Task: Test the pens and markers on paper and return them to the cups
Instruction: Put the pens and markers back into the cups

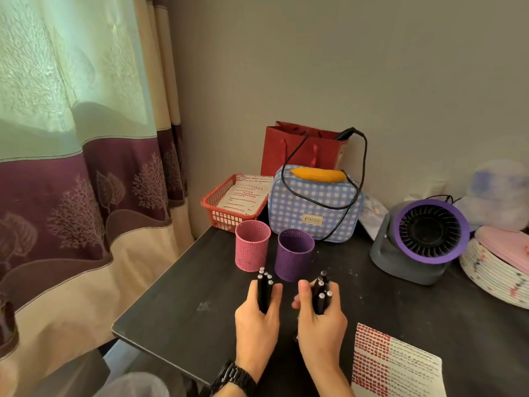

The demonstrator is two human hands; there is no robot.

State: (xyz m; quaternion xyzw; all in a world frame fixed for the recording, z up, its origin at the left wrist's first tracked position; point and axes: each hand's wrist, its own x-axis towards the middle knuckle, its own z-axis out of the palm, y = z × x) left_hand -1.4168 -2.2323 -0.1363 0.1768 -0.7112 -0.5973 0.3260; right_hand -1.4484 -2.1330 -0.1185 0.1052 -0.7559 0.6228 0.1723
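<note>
A bundle of black pens is gripped in the left hand, with fingers and thumb curled round the barrels. A second bundle of black pens is gripped in the same way in the right hand. Both bundles are held over the middle of the counter. Their long axes are roughly upright and tilted toward the far edge, with the silver-tipped ends uppermost. Whether those ends are caps or nibs cannot be told. The pink cup and the purple cup are stood upright, side by side and apart, just beyond the bundles toward the far left corner. A sheet of paper, marked with red and dark rows, is laid at the near edge, right of the right hand. A red basket is set at the far left corner.
</note>
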